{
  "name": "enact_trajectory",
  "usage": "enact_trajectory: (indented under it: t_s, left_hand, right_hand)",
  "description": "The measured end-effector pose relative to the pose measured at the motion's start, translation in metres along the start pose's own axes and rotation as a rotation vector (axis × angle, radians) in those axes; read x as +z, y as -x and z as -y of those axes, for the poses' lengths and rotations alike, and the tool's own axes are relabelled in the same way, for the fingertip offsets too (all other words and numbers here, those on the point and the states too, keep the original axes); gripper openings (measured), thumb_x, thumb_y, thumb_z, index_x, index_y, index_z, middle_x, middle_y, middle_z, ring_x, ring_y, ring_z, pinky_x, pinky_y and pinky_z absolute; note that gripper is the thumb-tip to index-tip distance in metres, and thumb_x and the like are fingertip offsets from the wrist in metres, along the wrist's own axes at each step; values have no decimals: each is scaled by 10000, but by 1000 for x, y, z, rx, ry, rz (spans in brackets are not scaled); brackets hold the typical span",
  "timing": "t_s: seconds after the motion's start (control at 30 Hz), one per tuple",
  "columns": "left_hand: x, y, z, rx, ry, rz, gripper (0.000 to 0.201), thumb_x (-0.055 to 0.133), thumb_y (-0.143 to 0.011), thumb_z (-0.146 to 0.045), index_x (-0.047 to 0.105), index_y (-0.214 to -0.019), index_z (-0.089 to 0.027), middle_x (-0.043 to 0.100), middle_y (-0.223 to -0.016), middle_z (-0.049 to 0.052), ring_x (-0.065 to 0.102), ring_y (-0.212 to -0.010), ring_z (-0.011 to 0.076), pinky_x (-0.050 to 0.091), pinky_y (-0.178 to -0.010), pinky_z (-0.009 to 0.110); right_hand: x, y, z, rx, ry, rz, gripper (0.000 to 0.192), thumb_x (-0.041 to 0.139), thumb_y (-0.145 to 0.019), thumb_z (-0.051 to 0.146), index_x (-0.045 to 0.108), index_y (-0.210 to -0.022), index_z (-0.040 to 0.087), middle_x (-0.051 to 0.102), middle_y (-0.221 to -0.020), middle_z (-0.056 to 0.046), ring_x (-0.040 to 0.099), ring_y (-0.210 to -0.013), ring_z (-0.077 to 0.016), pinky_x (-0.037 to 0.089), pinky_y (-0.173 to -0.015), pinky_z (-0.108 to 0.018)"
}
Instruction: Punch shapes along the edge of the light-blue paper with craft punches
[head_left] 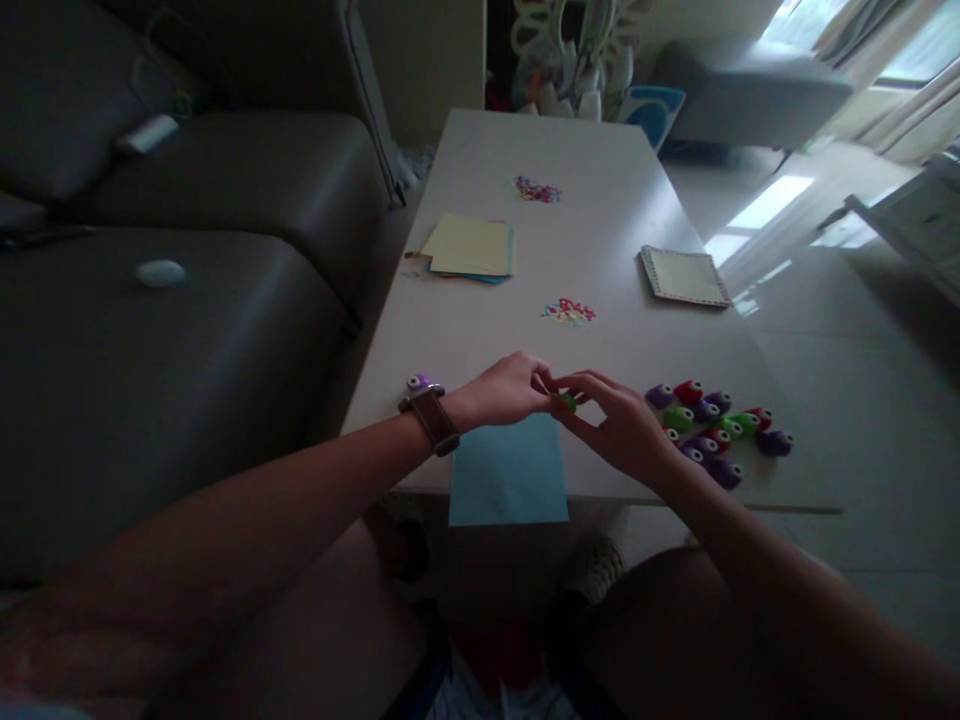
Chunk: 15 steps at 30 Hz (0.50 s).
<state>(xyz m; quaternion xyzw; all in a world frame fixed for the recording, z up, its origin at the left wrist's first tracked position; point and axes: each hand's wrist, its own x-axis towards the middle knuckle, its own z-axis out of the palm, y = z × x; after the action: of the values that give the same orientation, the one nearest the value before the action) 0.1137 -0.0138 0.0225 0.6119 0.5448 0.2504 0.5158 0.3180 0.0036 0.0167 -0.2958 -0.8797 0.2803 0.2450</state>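
Head view: both hands meet over the near edge of the pale tabletop [600,200], and between them sits a small green punch [568,402], pinched from either side. The left hand [504,392] closes its fingertips on the punch's left flank; the right hand [622,425] curls thumb and forefinger round its right flank, so each grip is shut on the same little piece. Held this way, just above the blue sheet of paper [508,470] that overhangs the tabletop's near edge, the punch looks placed for the paper to slide into it, as I judge it. The piece is too small and too covered by fingers to tell surely which way it points; what shows of it suggests its long axis runs roughly left to right, between the two hands

A strap with a watch [431,415] wraps the left wrist, and a purple punch [421,383] lies just beyond it on the tabletop. Right of the right hand, a cluster of punches [712,425] in purple, green and red lies close together, within easy reach. Farther off lie a stack of coloured paper [471,247], a bordered card [684,276] and two small heaps of paper cut-outs [568,311], well apart from the hands. A dark sofa [187,300] runs along the left
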Motion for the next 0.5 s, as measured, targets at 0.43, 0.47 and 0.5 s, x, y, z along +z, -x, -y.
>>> enact_trajectory:
  t_s: [0.43, 0.47, 0.5]
  left_hand:
    - [-5, 7, 16, 44, -773, 27, 519, 862, -708, -351, 633, -1140, -174, 664, -1166, 86, 619, -1021, 221, 468, -846, 310]
    - [-4, 8, 16, 37, -771, 36, 506, 858, -716, -335, 627, -1138, -177, 679, -1141, 77, 628, -983, 211, 463, -812, 304]
    - [-4, 8, 15, 29, -766, 44, 492, 854, -721, -317, 622, -1132, -181, 694, -1112, 67, 636, -948, 204, 458, -783, 300]
  right_hand:
    - [-12, 0, -18, 53, 103, -45, 264, 527, -985, 296, 680, -1193, 241, 682, -1067, -98, 677, -899, -222, 546, -798, -387]
    - [-12, 0, -18, 40, 107, -46, 277, 506, -993, 289, 675, -1208, 239, 672, -1065, -100, 668, -911, -224, 540, -808, -392]
    - [-12, 0, -18, 33, 110, -46, 288, 490, -999, 284, 670, -1219, 238, 663, -1060, -100, 660, -913, -224, 536, -811, -395]
